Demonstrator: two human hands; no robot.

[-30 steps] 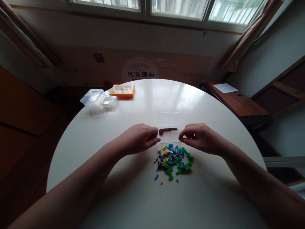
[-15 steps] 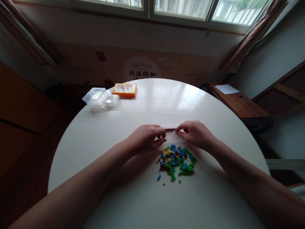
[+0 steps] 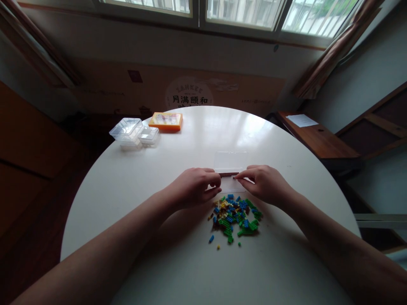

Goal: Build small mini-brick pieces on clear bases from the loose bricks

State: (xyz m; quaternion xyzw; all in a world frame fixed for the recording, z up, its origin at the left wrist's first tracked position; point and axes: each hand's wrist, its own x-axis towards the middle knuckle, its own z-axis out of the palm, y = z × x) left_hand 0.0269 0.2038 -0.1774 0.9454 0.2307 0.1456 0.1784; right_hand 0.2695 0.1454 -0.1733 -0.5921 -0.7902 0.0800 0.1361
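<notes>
A clear plastic case [image 3: 231,159] lies opened flat on the white table, its lid folded away from me. Across its middle runs a narrow row of small dark reddish-brown building bricks [image 3: 229,174]. My left hand [image 3: 199,185] is at the case's left edge, fingers curled and thumb and index tips close together; what they grip, if anything, is hidden. In a pinch of thumb and index, my right hand [image 3: 263,182] has a tiny dark brick [image 3: 234,178] just in front of the row's right part. Nearer me lies a loose pile of blue, green, yellow and brown bricks [image 3: 235,216].
Stacked clear plastic boxes [image 3: 127,129] stand at the table's far left, beside an orange box [image 3: 165,122] with a printed top. A few stray bricks [image 3: 211,239] lie in front of the pile. The round white table [image 3: 127,178] ends before the window wall.
My right hand has shifted slightly, and its fingertips with the tiny dark brick are now in front of the row, more of which shows. My left hand stays nearly in place.
</notes>
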